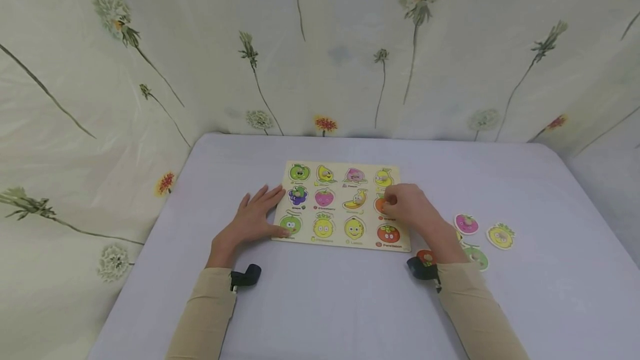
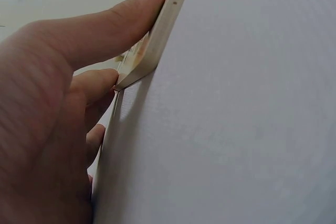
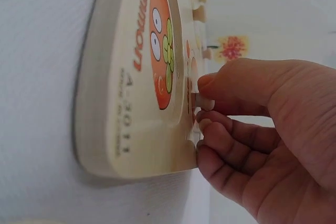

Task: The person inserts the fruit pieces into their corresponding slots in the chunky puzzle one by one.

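Note:
A wooden fruit puzzle board [image 1: 340, 245] lies flat on the table. My left hand [image 1: 254, 220] rests at the board's left side, its fingers spread along that edge and its thumb on the front left corner. At the right side, my right hand [image 1: 411, 204] pinches the small knob [image 3: 206, 102] of the orange puzzle piece [image 1: 379, 204], which is at the orange's spot on the board. Part of that piece is hidden by the fingers. Just in front of it, the persimmon picture [image 1: 388, 233] shows in its recess.
Loose pieces lie right of the board: a strawberry [image 1: 466, 224], a pineapple [image 1: 500, 236], a green melon [image 1: 477, 258] and a red piece [image 1: 426, 257] by the right wrist. Knobbed pieces such as the banana [image 1: 355, 199] and grapes [image 1: 297, 196] sit in the board. A flowered cloth hangs behind.

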Available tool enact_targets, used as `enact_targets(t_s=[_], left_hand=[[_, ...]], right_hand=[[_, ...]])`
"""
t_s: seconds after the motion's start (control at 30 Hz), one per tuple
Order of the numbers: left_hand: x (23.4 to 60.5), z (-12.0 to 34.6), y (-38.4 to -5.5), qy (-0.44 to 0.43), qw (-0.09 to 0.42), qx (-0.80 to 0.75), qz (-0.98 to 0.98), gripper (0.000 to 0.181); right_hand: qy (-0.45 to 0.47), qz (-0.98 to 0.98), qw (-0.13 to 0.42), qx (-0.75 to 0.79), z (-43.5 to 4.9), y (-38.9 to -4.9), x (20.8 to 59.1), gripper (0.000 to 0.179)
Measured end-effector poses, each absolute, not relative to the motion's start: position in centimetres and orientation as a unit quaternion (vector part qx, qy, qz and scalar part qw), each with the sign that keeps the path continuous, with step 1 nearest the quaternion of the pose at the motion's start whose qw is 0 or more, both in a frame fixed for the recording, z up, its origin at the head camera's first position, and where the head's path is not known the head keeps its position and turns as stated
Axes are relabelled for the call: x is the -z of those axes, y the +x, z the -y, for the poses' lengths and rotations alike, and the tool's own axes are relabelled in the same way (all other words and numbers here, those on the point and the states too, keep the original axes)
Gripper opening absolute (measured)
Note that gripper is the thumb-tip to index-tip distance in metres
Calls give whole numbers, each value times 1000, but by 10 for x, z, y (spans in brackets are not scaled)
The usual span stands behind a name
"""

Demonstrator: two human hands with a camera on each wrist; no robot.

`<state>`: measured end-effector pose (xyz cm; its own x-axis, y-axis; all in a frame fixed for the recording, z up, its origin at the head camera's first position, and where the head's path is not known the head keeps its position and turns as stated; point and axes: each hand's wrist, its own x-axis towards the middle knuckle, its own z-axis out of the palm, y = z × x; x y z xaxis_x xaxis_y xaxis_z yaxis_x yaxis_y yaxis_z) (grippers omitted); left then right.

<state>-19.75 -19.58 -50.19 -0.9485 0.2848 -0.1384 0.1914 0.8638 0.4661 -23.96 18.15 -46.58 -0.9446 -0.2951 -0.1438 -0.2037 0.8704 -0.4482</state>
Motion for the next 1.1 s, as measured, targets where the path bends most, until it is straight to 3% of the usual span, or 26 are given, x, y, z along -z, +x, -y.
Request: enact_targets(t_s=[1.1], left_hand=[[507, 197, -200, 129, 97, -239, -957, 109]], right_hand=[[-99, -963, 120, 218, -182, -233, 471, 9]])
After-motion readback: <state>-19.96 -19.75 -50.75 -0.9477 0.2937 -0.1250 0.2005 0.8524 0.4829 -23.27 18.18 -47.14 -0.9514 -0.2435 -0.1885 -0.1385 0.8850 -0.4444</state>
